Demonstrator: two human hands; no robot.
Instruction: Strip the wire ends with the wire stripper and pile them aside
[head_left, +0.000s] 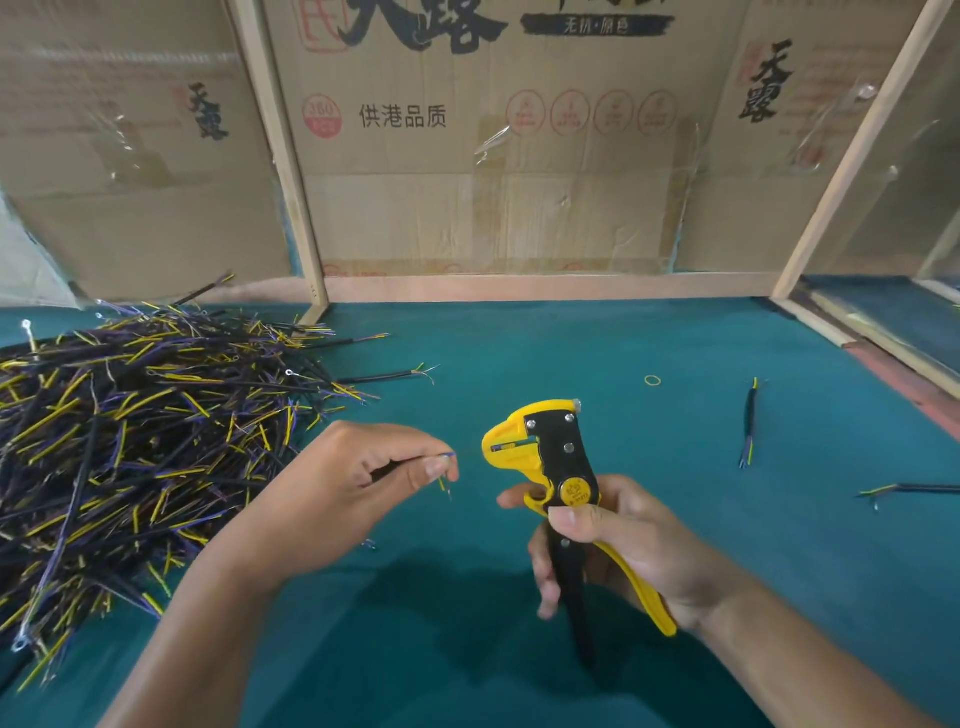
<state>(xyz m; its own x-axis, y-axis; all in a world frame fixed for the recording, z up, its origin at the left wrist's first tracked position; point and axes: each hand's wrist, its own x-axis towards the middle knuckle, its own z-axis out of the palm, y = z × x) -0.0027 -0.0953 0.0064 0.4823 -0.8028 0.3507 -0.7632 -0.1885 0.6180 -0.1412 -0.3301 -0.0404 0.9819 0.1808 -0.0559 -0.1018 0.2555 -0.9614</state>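
Teal felt-covered surface (467, 353), backed by flattened brown cardboard boxes (467, 156) with printed characters, held between pale wooden battens (283, 156).

Left hand (358, 478): fingers curled, thumb and forefinger pinching a thin black-sheathed wire piece (441, 460). Its blue core pokes out past the fingertips toward the tool; a yellow core droops just below the thumb.

Right hand (613, 545): wrapped around a yellow-and-black plastic wire stripper (550, 467), held upright, thumb across the pivot near the round yellow badge, fingers round the black handle, the yellow handle lying against the palm. Handles stand apart. Stripper's head faces left, toward the left hand; the blue wire tip sits just beside the tool's mouth. Cannot tell whether a bare strand reaches into it.

Left of the left hand: large heap of black, yellow and purple wire pieces (130, 441), spilling across the surface, some with small metal ring terminals.

Right of the right hand, well apart: two loose black wire pieces, one nearly upright in view (749, 421), one lying flat at the frame edge (919, 488). Beyond the stripper: a small yellow rubber band (653, 381).
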